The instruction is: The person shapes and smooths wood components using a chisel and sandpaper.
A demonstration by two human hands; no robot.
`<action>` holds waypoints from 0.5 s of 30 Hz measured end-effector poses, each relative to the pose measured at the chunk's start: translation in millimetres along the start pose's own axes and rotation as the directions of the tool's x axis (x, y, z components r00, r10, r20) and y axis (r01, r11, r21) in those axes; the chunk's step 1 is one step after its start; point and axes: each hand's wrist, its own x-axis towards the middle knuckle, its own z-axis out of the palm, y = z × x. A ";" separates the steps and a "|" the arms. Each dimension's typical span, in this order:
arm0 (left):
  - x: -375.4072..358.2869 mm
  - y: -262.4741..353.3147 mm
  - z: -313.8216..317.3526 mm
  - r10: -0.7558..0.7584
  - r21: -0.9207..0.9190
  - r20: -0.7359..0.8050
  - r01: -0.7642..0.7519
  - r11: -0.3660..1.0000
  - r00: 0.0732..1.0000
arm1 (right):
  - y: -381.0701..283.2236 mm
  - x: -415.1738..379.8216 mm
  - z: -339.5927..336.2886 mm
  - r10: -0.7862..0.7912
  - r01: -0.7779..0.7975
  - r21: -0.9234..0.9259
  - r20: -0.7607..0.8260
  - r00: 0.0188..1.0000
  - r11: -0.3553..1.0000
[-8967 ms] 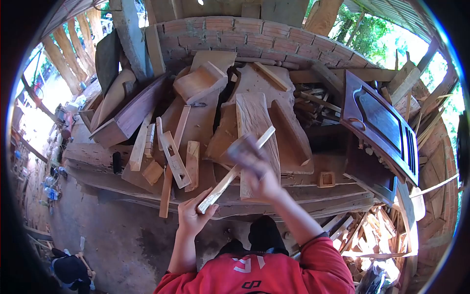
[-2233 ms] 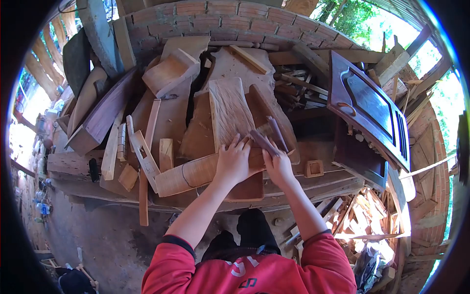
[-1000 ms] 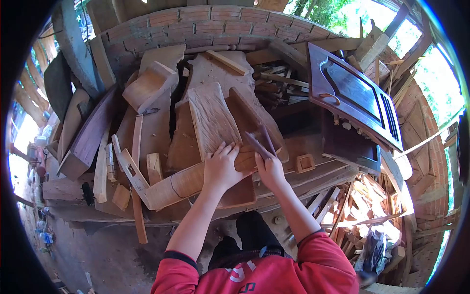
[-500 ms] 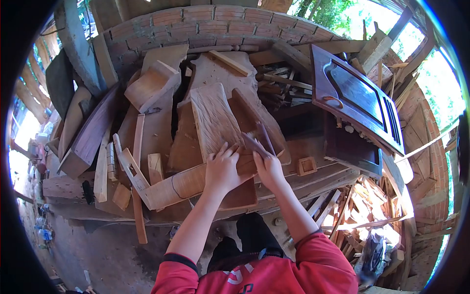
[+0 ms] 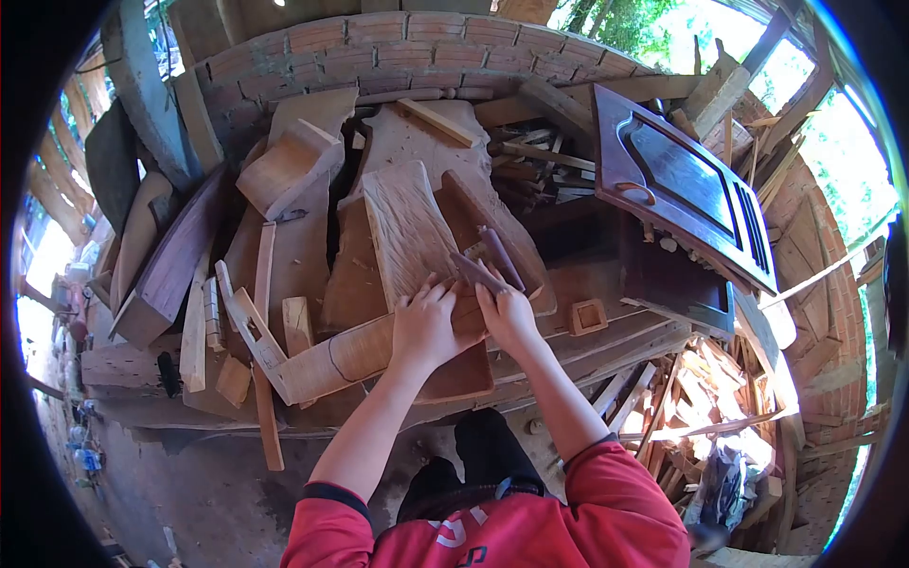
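Note:
My left hand (image 5: 431, 322) presses down on a curved light-brown wooden board (image 5: 352, 358), its fingers reaching over the far edge and its thumb out to the right. A pencil-like dark line runs across that board. In my right hand (image 5: 505, 312) is a dark brown narrow wooden piece (image 5: 471, 271), its far end pointing up and left. Just right of it, a second dark stick-like piece (image 5: 502, 258) slants away; whether the two are joined cannot be seen. Beyond my hands lies a pale board with rippled grain (image 5: 407, 227).
Large slabs (image 5: 426, 142) cover the bench, with a box-shaped wooden piece (image 5: 291, 170) on the left one. A dark panelled door (image 5: 686, 180) leans at right. A small square wooden block (image 5: 588, 318) sits near the bench edge. Scrap wood (image 5: 701, 398) is heaped below right.
My right hand has shifted slightly left and up with the dark wooden piece, along the curved board. My left hand stays on the board. The whole view has shifted a little.

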 end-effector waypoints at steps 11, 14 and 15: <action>1.1 0.3 1.3 0.003 -0.025 0.024 -0.003 1.000 1.000 | -3.8 -14.2 -15.6 -0.084 0.084 -0.011 0.011 0.996 0.996; 1.6 -0.1 -1.3 0.011 0.016 0.012 -0.011 1.000 1.000 | -17.9 0.1 -17.6 0.184 -0.171 -0.095 0.164 0.969 0.981; 1.4 0.9 -2.4 -0.010 0.030 0.026 0.009 1.000 1.000 | -6.5 -1.9 -7.9 0.054 -0.051 -0.042 0.055 0.997 0.998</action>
